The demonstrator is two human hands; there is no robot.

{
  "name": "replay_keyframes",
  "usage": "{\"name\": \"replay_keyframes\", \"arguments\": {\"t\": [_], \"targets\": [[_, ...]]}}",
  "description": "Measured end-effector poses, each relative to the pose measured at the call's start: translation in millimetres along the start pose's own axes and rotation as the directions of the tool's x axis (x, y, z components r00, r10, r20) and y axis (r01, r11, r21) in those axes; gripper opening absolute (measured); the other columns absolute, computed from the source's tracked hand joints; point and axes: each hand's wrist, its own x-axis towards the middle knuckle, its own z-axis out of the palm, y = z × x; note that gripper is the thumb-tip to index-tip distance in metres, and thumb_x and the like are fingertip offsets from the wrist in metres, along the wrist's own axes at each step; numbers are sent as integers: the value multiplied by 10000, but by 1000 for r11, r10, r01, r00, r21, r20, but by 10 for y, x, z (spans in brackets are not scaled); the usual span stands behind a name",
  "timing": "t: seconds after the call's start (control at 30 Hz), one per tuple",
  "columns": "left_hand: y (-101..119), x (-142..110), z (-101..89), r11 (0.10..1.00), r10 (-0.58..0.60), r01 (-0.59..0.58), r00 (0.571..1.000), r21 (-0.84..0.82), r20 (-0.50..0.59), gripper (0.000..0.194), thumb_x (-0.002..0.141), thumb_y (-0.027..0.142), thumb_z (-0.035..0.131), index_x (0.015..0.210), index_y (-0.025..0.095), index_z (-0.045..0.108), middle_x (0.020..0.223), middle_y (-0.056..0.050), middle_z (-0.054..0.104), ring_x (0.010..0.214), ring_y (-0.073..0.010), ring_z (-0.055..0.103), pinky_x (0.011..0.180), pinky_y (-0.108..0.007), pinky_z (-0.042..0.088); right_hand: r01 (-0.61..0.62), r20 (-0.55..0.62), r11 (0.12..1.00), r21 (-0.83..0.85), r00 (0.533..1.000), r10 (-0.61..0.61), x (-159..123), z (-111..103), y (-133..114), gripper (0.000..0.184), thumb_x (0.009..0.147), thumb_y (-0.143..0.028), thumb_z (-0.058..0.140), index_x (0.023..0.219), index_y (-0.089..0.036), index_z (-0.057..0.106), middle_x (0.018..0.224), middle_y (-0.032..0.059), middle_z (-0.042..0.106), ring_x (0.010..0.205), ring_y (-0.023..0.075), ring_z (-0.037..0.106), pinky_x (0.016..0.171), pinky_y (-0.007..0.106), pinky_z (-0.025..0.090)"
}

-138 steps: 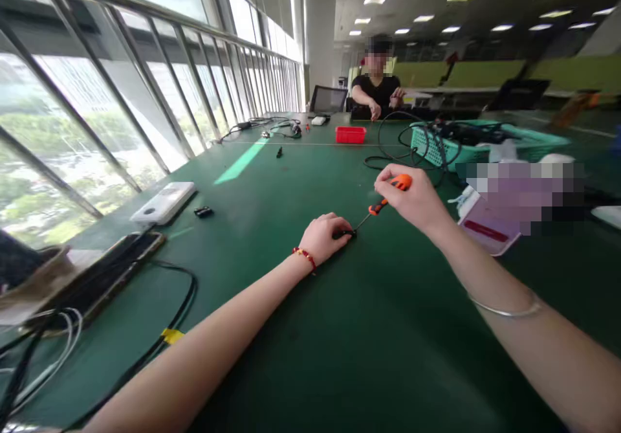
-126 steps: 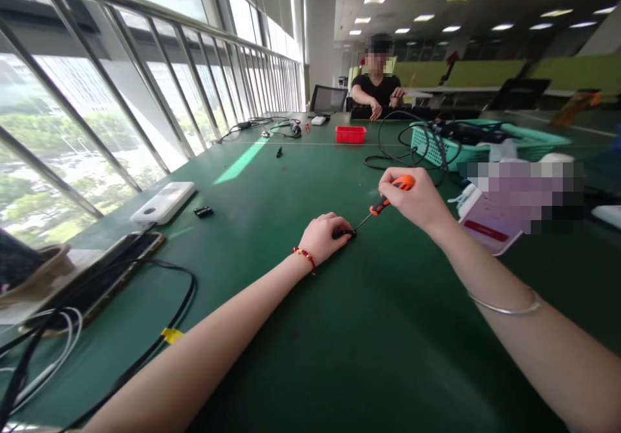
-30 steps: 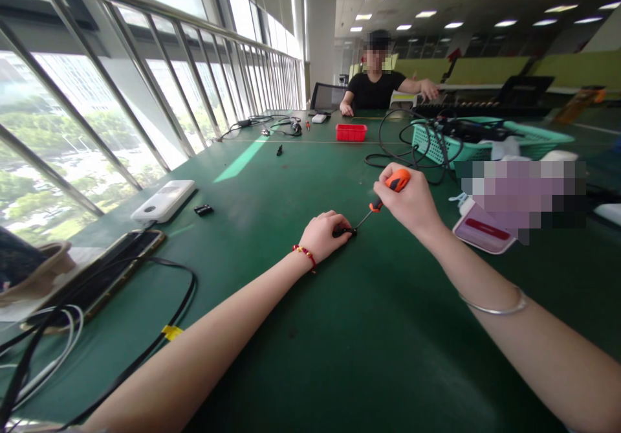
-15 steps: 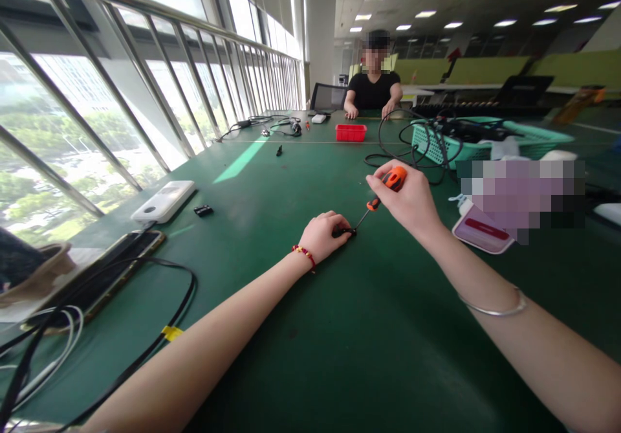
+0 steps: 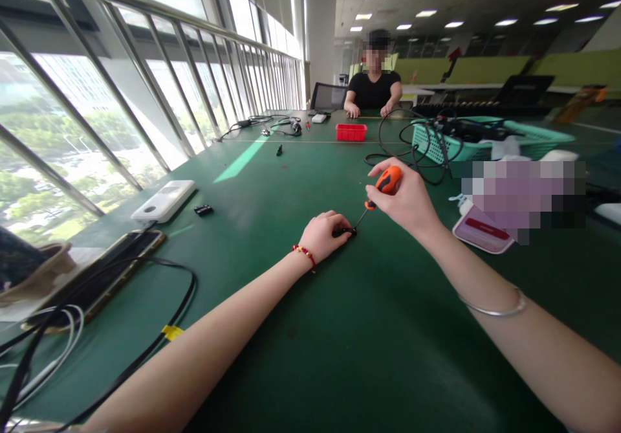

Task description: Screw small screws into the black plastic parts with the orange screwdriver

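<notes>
Orange-and-black screwdriver [image 5: 389,179] slanted in your right hand [image 5: 412,195], its handle up toward one o'clock and its shaft running down toward seven, to the three-o'clock end of a small black part [image 5: 352,232]. That part lay on the green tabletop [image 5: 369,316], near the middle of your view. Your left hand [image 5: 323,235] gripped it from the nine-o'clock side, fingers and thumb pinched around it and hiding much of its length. Your right fingers and thumb were curled around the tool's handle.

The work looked under way rather than finished: you had the part steadied and the tip placed at its end, so the positioning seemed done, while some turning appeared left. Whether a screw sat under the tip, or how deep, was too small to tell.

Taking the part as the dial's hub, a loose black piece [image 5: 204,210] lay well apart toward nine o'clock, near a white oblong device [image 5: 163,202], and a tiny dark piece [image 5: 279,151] lay between ten and eleven; you touched neither. A red tray [image 5: 351,134] stood at twelve, with a co-worker [image 5: 372,88] beyond it, and a teal basket [image 5: 543,140] at two
</notes>
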Motion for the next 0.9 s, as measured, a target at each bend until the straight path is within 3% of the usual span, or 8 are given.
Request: {"name": "replay_keyframes", "arguments": {"t": [0.1, 0.23, 0.47, 0.73, 0.9], "targets": [[3, -1, -1, 1000, -1, 1, 1000, 1, 1, 131, 762, 256, 586, 845, 189, 662, 812, -19, 596, 762, -156, 560, 691, -263, 468, -1, -15, 1000, 0, 1000, 1, -1, 3, 0, 227, 638, -342, 642, 804, -215, 555, 609, -35, 493, 507, 121, 432, 512, 254, 347], [6, -4, -2, 1000, 3, -3, 1000, 2, -3, 127, 761, 251, 587, 845, 192, 662, 816, -18, 601, 768, -155, 563, 696, -261, 469, -21, -31, 1000, -23, 999, 20, -13, -2, -27, 254, 696, -447, 609, 666, -205, 539, 537, -32, 455, 508, 124, 425, 535, 265, 351], [8, -4, -3, 1000, -4, 4, 1000, 5, 3, 135, 759, 253, 592, 855, 192, 665, 815, -20, 596, 768, -157, 564, 694, -263, 472, 25, -14, 996, 85, 1000, -24, 9, 39, 49, 165, 656, -276, 618, 784, -214, 535, 650, -24, 527, 551, 134, 492, 530, 262, 391], [-5, 2, 4, 1000, 0, 0, 1000, 0, 0, 122, 756, 250, 594, 840, 187, 656, 817, -18, 599, 763, -153, 561, 693, -260, 471, 86, -92, 986, 143, 993, -73, 24, 76, 121, 179, 738, -361, 600, 728, -225, 485, 695, 13, 563, 612, 167, 540, 598, 312, 466], [-13, 3, 11, 1000, 2, -2, 1000, 10, -1, 116, 753, 264, 595, 820, 188, 652, 806, -18, 591, 755, -155, 557, 687, -262, 471, 83, -1, 979, 188, 996, -85, -25, 105, 59, 199, 748, -383, 595, 735, -214, 489, 678, 0, 549, 573, 150, 538, 551, 287, 449]]}}
